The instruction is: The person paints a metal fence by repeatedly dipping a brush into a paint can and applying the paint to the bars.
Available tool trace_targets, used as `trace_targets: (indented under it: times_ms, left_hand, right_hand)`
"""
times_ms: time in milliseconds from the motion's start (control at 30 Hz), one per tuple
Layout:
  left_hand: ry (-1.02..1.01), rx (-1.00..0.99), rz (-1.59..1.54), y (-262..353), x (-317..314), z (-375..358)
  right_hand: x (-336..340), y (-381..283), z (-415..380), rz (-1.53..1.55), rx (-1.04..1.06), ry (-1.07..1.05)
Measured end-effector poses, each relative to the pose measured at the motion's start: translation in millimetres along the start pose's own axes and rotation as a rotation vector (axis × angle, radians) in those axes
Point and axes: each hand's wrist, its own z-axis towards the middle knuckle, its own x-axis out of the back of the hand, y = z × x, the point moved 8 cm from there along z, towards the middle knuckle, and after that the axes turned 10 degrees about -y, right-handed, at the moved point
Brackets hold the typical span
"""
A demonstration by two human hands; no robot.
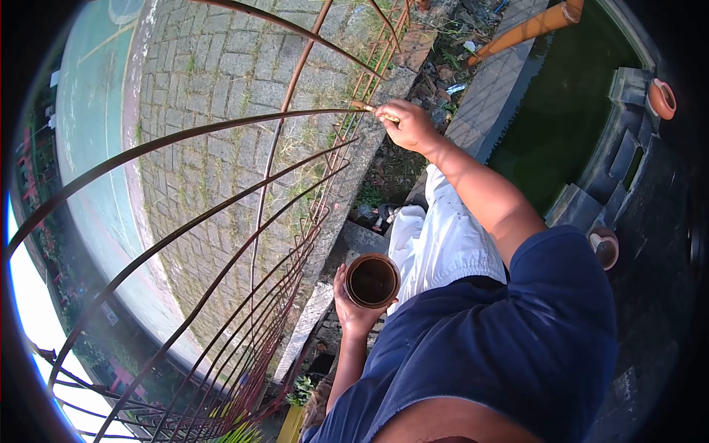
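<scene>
My right hand (410, 127) is closed around a paintbrush (365, 106), with its bristle end at a brown metal fence bar (221, 127), close to the bar's lower end. Most of the brush handle is hidden in my fingers. My left hand (354, 316) grips a round paint can (373, 280) from the side, in front of my body. Dark brown paint stands inside the can, and its rim is stained brown. Several more curved bars of the fence (199, 219) run across the left of the view.
Beyond the fence lie grassy paving blocks (214, 66) and a green court (92, 111). A concrete ledge (347, 188) runs along the fence foot. To the right are dark green water (569, 111), an orange pipe (528, 31) and clay pots (662, 99). Litter and rubble lie between.
</scene>
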Motion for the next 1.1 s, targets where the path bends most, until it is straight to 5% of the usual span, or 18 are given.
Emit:
trace_targets:
  times_ms: [200, 333, 500, 633, 733, 800, 967, 1067, 1100]
  left_hand:
    - [0.003, -0.014, -0.007, 0, -2, 1]
    - [-0.010, 0.029, -0.039, -5, -5, -3]
    - [-0.018, 0.042, -0.036, -4, -4, -3]
    - [0.040, -0.043, -0.011, -2, -2, -6]
    - [0.034, -0.087, 0.001, -5, -6, -5]
    - [0.004, -0.091, -0.041, -12, -13, -8]
    - [-0.059, -0.091, -0.094, -23, -20, -8]
    - [-0.074, -0.105, -0.086, -25, -21, -13]
    - [-0.076, -0.134, -0.018, -15, -17, -8]
  right_hand:
    - [22, 14, 1, 0.042, -0.045, 0.188]
    - [9, 18, -2, 0.195, -0.114, 0.025]
    - [22, 28, -4, 0.130, -0.165, 0.216]
    - [16, 64, -22, 0.634, -0.265, 0.369]
    - [-16, 112, -47, 1.157, -0.609, 0.277]
    - [-18, 154, -65, 1.059, -0.774, 0.361]
    - [-23, 145, -72, 1.407, -0.651, 0.400]
    - [-40, 179, -72, 0.869, -0.681, 0.301]
    - [-35, 174, -69, 0.907, -0.644, 0.343]
